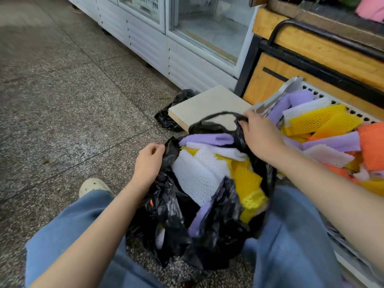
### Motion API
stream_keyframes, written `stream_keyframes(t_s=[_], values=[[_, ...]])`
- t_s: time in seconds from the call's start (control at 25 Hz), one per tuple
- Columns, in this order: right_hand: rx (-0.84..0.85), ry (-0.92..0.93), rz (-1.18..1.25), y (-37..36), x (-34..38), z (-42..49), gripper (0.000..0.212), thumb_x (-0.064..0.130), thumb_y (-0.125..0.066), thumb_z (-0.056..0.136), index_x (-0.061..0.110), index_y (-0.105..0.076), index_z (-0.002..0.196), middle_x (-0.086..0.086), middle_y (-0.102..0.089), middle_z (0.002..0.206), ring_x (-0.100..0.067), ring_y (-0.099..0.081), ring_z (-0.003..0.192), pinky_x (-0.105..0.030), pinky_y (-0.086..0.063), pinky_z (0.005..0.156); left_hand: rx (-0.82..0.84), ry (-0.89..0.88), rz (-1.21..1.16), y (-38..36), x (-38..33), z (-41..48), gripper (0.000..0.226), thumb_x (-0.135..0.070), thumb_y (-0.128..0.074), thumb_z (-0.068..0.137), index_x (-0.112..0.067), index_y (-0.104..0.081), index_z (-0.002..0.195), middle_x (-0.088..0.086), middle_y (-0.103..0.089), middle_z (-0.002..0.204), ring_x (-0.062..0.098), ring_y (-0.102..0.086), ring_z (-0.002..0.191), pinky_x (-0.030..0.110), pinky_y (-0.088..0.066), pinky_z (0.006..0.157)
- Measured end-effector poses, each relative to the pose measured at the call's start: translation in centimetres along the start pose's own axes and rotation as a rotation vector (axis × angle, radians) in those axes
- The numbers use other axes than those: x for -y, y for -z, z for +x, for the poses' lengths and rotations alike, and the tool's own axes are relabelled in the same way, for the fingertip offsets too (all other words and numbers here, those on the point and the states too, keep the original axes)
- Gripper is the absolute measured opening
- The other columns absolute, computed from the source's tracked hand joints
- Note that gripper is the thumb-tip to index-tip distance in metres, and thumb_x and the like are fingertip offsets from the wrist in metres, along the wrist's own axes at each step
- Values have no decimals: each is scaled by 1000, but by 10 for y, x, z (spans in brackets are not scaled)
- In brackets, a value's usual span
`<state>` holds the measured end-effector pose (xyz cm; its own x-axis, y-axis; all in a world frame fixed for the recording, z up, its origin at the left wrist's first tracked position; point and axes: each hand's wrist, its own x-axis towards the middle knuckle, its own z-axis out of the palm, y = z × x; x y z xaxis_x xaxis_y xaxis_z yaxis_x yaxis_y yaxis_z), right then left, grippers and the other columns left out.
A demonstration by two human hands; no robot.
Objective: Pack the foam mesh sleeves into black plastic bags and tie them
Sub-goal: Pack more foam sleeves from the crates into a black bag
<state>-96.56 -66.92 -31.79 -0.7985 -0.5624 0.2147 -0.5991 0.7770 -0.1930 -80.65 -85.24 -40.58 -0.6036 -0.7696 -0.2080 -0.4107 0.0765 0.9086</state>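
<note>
**Item:** black plastic bag (218,221), standing on the floor between my knees, mouth open.
Contents: foam mesh sleeves (197,175) in white, purple and yellow, heaped up to the rim and poking out of it.
Status: filled, I judge, but not tied.

**Item:** my left hand (148,161), fingers curled round the bag's left edge, gripping the plastic.

**Item:** my right hand (260,138), pinching one end of the far handle loop (218,115), which arcs slack over the load.

**Item:** white perforated crate (332,96), beside my right leg.
Contents: loose sleeves (324,119) in purple, white, yellow and orange, a thick pile.
Status: unpacked.

**Item:** second black bag (174,109), crumpled on the floor just beyond a pale board (207,104).
Status: I cannot tell whether it is full or empty.

**Progress, by my reckoning:** one bag is loaded. With both hands at its edges, tying looks to be the step in hand, and the knot is not yet made. The crate's pile means more bags to fill and tie.
</note>
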Motion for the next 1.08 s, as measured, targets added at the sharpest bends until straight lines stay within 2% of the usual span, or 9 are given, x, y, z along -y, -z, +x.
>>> stream_keyframes(t_s=[0.12,0.24,0.32,0.4,0.52,0.68,0.88,1.0,1.08], values=[[79,-11,-123,-26,-25,-17,23,22,-40,100,3,-52,103,-24,-64,98,-38,-61,90,-37,-38,63,10,-18,83,-7,11,4,10,-21,-55,91,-14,-55,98,5,-59,93,29,-56,101,39,-43,91],[140,-76,-72,-35,-39,-28,22,22,-40,100,3,-51,100,-23,-63,91,-38,-62,86,-33,-35,58,-9,-374,408,-10,10,-19,20,-21,-58,89,-10,-57,105,12,-54,105,30,-47,103,42,-38,91],[166,-110,-38,-35,-43,-31,22,22,-40,100,3,-50,97,-23,-63,91,-38,-62,86,-33,-35,57,22,-599,589,-11,9,-52,29,-37,-47,88,-14,-58,102,6,-56,99,27,-48,95,41,-37,84],[177,-134,-20,-33,-43,-34,20,22,-40,100,4,-47,93,-24,-63,94,-38,-61,87,-33,-35,58,209,-588,729,-15,8,-88,51,-59,-31,84,-20,-57,105,0,-60,97,24,-50,97,38,-38,84],[194,-184,-29,-32,-40,-41,21,16,-41,99,-1,-46,110,-26,-62,102,-39,-60,92,-33,-36,60,428,-416,961,-35,16,-126,54,-68,-39,85,-24,-49,115,-3,-59,109,21,-45,111,36,-32,94],[208,-243,-50,-16,-45,-50,35,7,-47,92,4,-41,126,-23,-61,108,-38,-60,97,-37,-43,66,288,-425,808,-37,24,-138,13,-35,-54,86,-27,-46,91,-3,-58,92,22,-50,104,33,-29,84],[169,-63,-390,0,-50,-78,55,4,-63,79,7,-38,128,-15,-50,123,-33,-51,115,-39,-45,89,-71,-486,445,9,6,-115,24,-5,-57,82,-15,-58,104,2,-61,95,27,-54,94,41,-39,86],[69,319,-36,-12,-20,-96,62,-5,-64,69,4,-47,128,-16,-49,126,-36,-47,120,-42,-39,102,-20,-578,485,29,2,-109,20,-12,-57,83,-18,-64,100,-7,-58,89,22,-57,89,39,-43,81],[174,480,159,-20,10,-102,55,6,-60,83,9,-44,135,-9,-42,141,-27,-34,135,-32,-22,114,45,-559,477,35,3,-113,14,-14,-66,84,-27,-60,86,-13,-51,76,11,-55,76,30,-39,72]])
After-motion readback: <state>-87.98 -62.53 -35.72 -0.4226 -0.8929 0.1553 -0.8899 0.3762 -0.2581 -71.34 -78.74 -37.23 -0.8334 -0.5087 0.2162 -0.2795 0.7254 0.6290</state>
